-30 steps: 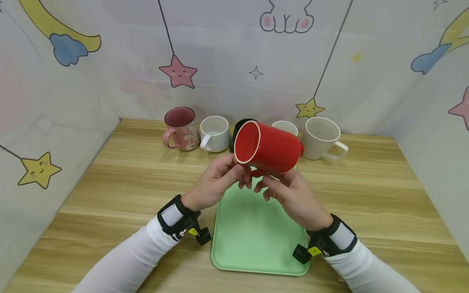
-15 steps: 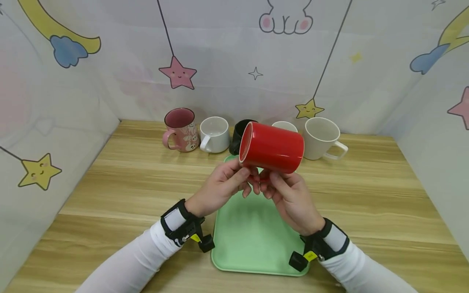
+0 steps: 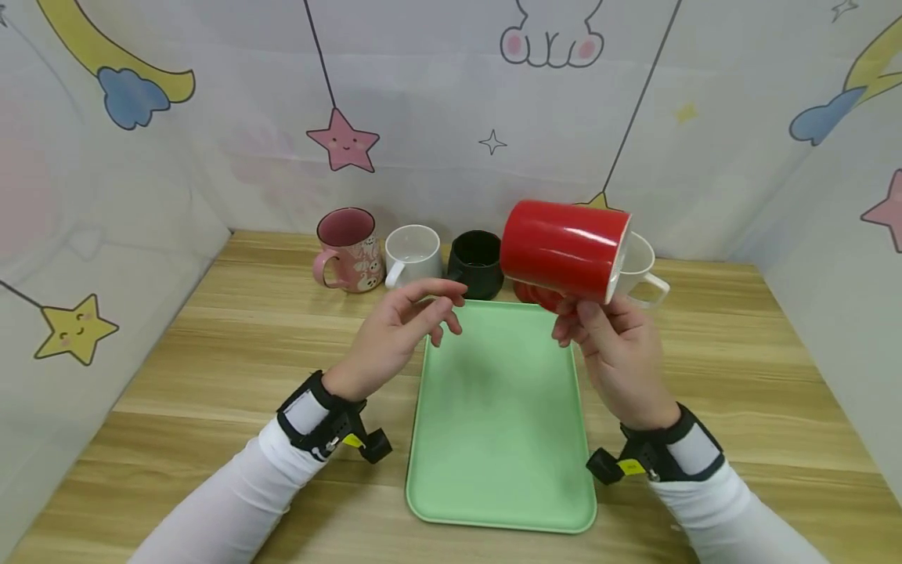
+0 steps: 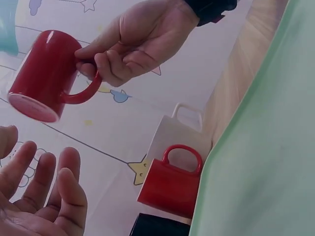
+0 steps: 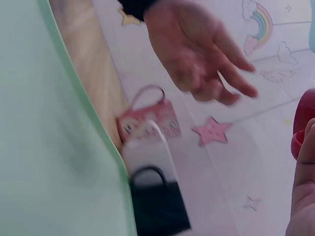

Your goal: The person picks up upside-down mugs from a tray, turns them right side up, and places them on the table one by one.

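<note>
In the head view my right hand [image 3: 623,352] holds a glossy red mug [image 3: 564,243] by its handle, in the air near the back row of cups. The mug lies sideways, its white-rimmed end pointing right. My left hand [image 3: 395,333] is apart from it, fingers loosely bent with nothing in them, above the left edge of a green tray [image 3: 503,423]. From the left wrist, the held mug [image 4: 47,73] hangs tilted beyond my left fingers, its flat underside showing. A second red mug [image 4: 172,189] stands on the table, mostly hidden in the head view.
Along the back wall stand a pink patterned mug [image 3: 348,251], a white cup [image 3: 413,258], a black mug [image 3: 477,264] and, far right, a larger white cup [image 3: 637,270], partly covered. A printed cloth [image 3: 451,102] surrounds the wooden table [image 3: 211,368].
My left hand has let go of the red mug and drawn back left. The right hand has carried the mug up and right, uncovering the black mug.
</note>
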The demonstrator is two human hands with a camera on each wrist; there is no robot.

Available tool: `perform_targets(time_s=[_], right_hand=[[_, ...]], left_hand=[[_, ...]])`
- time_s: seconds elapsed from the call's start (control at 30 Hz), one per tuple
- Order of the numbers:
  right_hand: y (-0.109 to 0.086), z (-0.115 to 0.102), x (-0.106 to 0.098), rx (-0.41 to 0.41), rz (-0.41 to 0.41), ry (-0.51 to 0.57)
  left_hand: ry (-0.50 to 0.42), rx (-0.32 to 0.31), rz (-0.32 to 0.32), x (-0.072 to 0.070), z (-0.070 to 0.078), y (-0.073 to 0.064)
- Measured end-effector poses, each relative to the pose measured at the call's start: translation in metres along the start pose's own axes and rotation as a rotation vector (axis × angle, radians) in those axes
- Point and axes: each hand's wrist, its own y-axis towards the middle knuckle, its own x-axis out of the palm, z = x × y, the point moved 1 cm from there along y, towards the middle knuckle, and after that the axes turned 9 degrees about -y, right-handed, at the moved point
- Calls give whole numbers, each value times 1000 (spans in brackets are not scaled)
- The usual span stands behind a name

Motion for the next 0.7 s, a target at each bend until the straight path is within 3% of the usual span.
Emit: perform_targets(time_s=[0.3, 0.5, 0.7], right_hand=[[17, -20, -51, -82, 185, -77], [23, -31, -83, -83, 318, -163], [26, -36, -109, -66, 398, -256]], left_hand=[[132, 123, 55, -18, 9, -1], [280, 189, 94, -30, 12, -2], [387, 221, 107, -39, 12, -4]])
